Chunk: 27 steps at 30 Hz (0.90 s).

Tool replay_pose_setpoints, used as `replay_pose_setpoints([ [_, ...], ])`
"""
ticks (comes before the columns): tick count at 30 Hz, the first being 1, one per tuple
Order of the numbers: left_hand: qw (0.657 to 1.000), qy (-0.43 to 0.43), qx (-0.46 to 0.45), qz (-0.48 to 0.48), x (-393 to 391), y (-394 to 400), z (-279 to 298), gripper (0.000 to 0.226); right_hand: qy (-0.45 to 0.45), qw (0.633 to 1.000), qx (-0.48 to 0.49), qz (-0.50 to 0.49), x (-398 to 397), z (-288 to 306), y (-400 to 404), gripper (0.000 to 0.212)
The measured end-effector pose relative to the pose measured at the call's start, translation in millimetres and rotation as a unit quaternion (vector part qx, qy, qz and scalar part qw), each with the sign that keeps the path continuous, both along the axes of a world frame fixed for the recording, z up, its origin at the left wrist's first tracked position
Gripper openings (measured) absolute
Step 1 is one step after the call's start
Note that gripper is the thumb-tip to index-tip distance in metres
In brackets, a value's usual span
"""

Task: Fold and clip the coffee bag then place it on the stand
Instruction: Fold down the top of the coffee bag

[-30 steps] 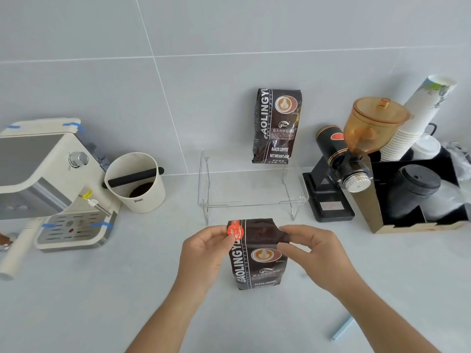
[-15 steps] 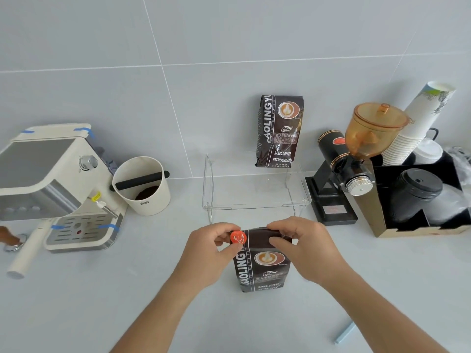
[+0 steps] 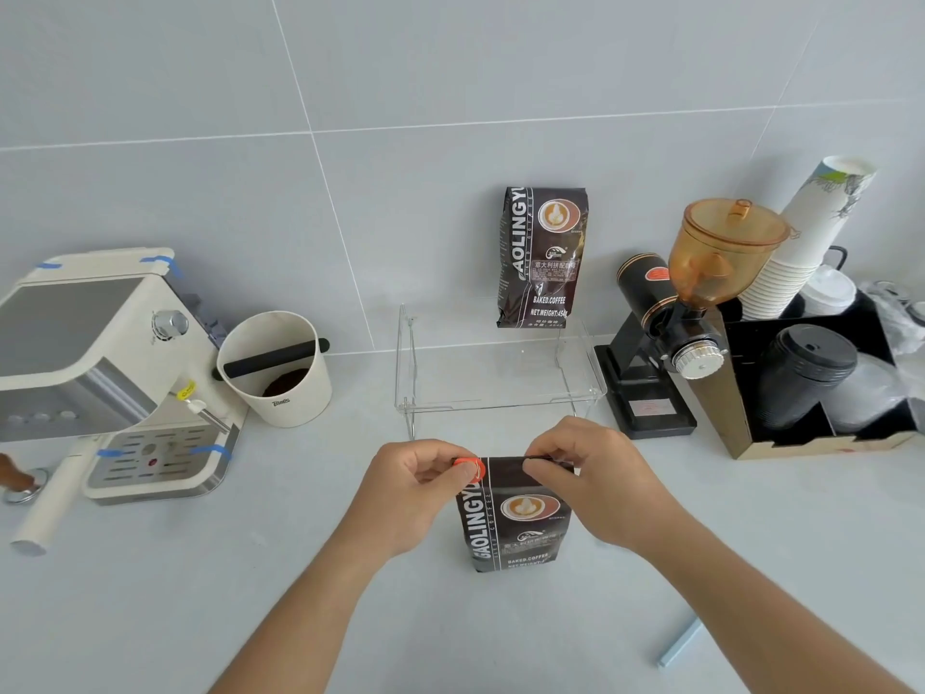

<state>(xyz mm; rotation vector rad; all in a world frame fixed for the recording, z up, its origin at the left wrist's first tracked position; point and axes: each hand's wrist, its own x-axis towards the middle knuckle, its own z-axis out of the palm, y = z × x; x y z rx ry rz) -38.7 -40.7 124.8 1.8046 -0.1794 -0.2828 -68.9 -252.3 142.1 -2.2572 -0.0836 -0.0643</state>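
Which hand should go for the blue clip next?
Right, probably. The blue clip lies on the counter beside the right forearm, well away from the left. The left hand already pinches the coffee bag at its folded top, so it can keep the fold while the right hand lets go.

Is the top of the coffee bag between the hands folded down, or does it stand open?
Folded down. The coffee bag stands upright on the counter, its top a flat edge pinched by the left hand and right hand.
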Motion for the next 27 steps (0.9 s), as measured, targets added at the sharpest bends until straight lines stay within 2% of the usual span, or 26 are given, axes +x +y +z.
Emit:
replay_pose_setpoints([
  [6,0.999,0.012,-0.034,0.024,0.7,-3.0,-2.4,0.029,0.052,0.998,0.022,-0.005,3.5,4.3,2.6,0.027],
  [10,0.998,0.014,-0.046,0.034,1.1,-10.1,-8.9,0.032,0.104,0.99,0.09,-0.025,6.9,3.9,3.2,0.023],
  [15,0.999,0.031,-0.032,-0.004,-0.6,-8.6,-14.1,0.037,0.155,0.967,0.196,-0.045,12.9,0.1,5.5,0.029],
  [18,0.999,-0.007,0.032,-0.018,-1.7,-5.8,-16.1,0.048,0.209,0.948,0.232,-0.051,16.8,-3.4,4.3,0.026],
  [24,0.991,-0.075,0.102,-0.033,0.0,-5.9,-17.7,0.04,0.257,0.935,0.244,-0.014,20.0,-15.9,-3.2,0.024],
  [27,0.987,-0.095,0.123,-0.045,0.5,-5.7,-19.4,0.024,0.268,0.938,0.216,0.031,16.8,-15.4,-9.3,0.014],
])
